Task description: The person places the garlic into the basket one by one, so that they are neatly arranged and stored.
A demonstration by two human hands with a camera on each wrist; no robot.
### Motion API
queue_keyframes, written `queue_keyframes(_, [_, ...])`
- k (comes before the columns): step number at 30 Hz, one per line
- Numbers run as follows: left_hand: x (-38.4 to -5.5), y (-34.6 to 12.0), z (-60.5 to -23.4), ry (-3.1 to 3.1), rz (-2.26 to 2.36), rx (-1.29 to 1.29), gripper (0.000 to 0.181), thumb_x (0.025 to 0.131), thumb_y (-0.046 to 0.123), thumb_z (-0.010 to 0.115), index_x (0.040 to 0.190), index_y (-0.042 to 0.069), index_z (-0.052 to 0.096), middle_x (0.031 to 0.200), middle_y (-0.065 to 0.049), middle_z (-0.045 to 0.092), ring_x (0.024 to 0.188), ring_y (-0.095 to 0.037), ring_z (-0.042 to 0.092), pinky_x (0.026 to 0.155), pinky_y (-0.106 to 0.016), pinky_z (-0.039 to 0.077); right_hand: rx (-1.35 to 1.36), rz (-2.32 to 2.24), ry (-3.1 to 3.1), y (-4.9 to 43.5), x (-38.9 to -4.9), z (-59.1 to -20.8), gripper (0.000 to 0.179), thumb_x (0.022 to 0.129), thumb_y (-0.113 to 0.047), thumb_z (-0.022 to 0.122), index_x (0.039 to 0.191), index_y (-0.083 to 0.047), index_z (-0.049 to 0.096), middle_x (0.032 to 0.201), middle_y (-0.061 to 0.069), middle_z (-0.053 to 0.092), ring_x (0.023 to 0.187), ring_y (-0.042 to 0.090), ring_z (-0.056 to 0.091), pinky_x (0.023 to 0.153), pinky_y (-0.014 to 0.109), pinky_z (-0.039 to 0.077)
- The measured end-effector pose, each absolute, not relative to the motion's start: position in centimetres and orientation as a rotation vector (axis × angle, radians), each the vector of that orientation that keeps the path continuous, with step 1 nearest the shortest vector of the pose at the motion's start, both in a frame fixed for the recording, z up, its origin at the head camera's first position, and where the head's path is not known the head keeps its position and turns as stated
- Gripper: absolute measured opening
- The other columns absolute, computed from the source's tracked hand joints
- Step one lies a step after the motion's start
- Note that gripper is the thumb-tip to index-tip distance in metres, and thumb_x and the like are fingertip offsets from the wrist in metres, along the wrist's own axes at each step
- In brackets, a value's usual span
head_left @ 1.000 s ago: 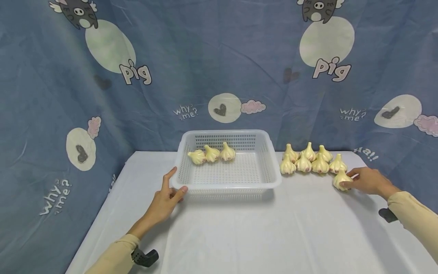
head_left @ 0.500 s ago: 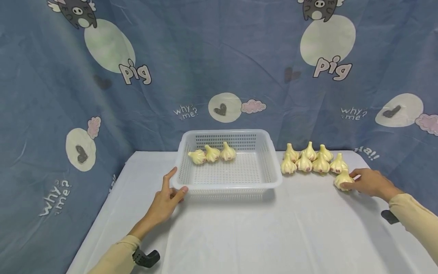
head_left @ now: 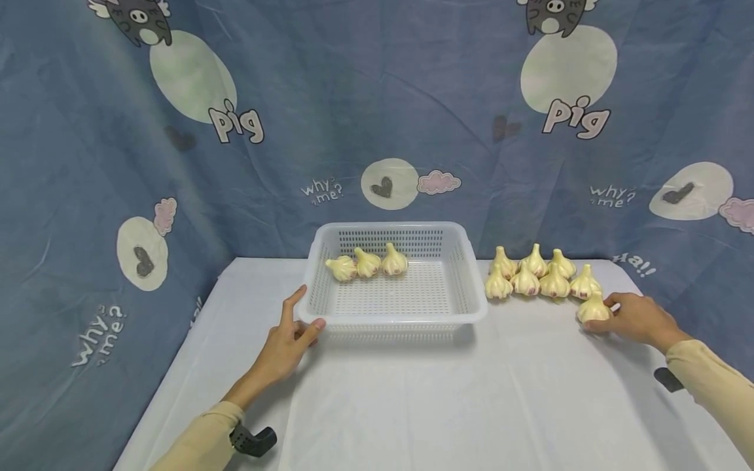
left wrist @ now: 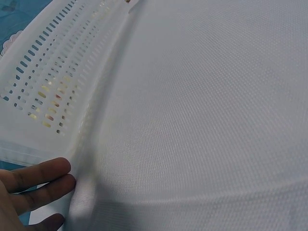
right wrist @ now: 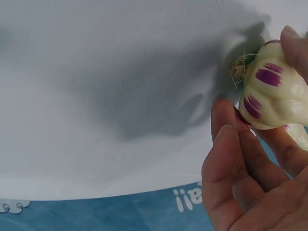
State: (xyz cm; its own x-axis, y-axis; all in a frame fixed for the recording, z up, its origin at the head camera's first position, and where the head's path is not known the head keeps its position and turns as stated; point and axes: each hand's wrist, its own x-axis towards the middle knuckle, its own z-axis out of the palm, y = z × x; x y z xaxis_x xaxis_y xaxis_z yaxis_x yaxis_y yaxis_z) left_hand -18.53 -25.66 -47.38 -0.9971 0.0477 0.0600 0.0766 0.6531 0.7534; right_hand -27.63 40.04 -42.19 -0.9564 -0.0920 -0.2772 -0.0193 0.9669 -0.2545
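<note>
In the head view my left hand (head_left: 284, 350) is at the front left corner of a white plastic basket (head_left: 389, 319), index finger along the left rim and thumb at the front rim. Its other fingers (left wrist: 41, 192) hang below the basket in the left wrist view. My right hand (head_left: 639, 320) pinches a garlic bulb (head_left: 592, 310) between thumb and fingers, at the right of the table. Close up in the right wrist view, that garlic bulb (right wrist: 272, 89) shows purple streaks and dry roots. Three more garlic bulbs (head_left: 368, 263) lie in a row inside the basket.
Several garlic bulbs (head_left: 526, 281) stand in two close rows right of the basket, just behind my right hand. A white cloth covers the table (head_left: 412, 399). Behind it hangs a blue patterned curtain (head_left: 283, 163).
My right thumb has shifted lower on the garlic bulb, and the wrist has dropped slightly. The left hand stays at the basket corner. The head view has shifted a little.
</note>
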Motion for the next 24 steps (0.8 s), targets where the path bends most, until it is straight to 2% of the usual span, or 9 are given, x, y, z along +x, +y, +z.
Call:
queue_keyframes(6, [-18.6, -25.7, -47.5, -2.816, -1.294, -0.114, 0.078, 0.110, 0.043, 0.058, 0.170, 0.031, 0.009, 0.087, -0.007, 0.077, 0.081, -0.018, 0.071, 0.071, -0.033, 0.049, -0.114, -0.367, 2.833, 40.1, -27.8, -42.2, 0.097, 0.084, -0.064, 0.082, 0.129, 0.019, 0.058, 0.110, 0.032, 0.070, 0.090, 0.039, 0.069, 0.068, 0.048, 0.055])
queue_keyframes(10, [-18.6, -25.8, -47.6, -2.808, -1.312, -0.127, 0.078, 0.110, 0.043, 0.057, 0.170, 0.031, 0.008, 0.085, -0.006, 0.076, 0.077, -0.018, 0.068, 0.069, -0.031, 0.049, -0.169, -0.379, 2.845, 40.2, -27.8, -41.9, 0.090, 0.087, -0.059, 0.082, 0.126, 0.020, 0.062, 0.108, 0.032, 0.073, 0.092, 0.042, 0.071, 0.072, 0.051, 0.057])
queue_keyframes(13, [-18.6, -25.8, -47.5, -2.811, -1.315, -0.124, 0.078, 0.110, 0.044, 0.057, 0.170, 0.031, 0.008, 0.086, -0.007, 0.076, 0.079, -0.018, 0.069, 0.069, -0.032, 0.049, -0.197, -0.383, 2.845, 40.4, -27.9, -41.6, 0.084, 0.089, -0.057, 0.081, 0.121, 0.019, 0.066, 0.102, 0.027, 0.076, 0.089, 0.038, 0.071, 0.071, 0.048, 0.057])
queue_keyframes(20, [-18.6, -25.7, -47.5, -2.815, -1.307, -0.119, 0.078, 0.110, 0.043, 0.058, 0.170, 0.030, 0.009, 0.086, -0.007, 0.076, 0.080, -0.018, 0.070, 0.070, -0.033, 0.049, -0.250, -0.415, 2.821, 40.1, -28.3, -39.8, 0.084, 0.094, -0.054, 0.078, 0.121, 0.024, 0.064, 0.081, 0.010, 0.079, 0.077, 0.021, 0.073, 0.068, 0.040, 0.057])
queue_keyframes(24, [-18.6, -25.7, -47.6, -2.811, -1.307, -0.119, 0.078, 0.110, 0.042, 0.058, 0.170, 0.030, 0.009, 0.085, -0.007, 0.076, 0.079, -0.019, 0.070, 0.069, -0.032, 0.049, -0.330, -0.448, 2.837, 38.9, -28.9, -38.6, 0.067, 0.096, -0.049, 0.077, 0.116, 0.015, 0.071, 0.080, 0.006, 0.077, 0.074, 0.018, 0.070, 0.063, 0.036, 0.053])
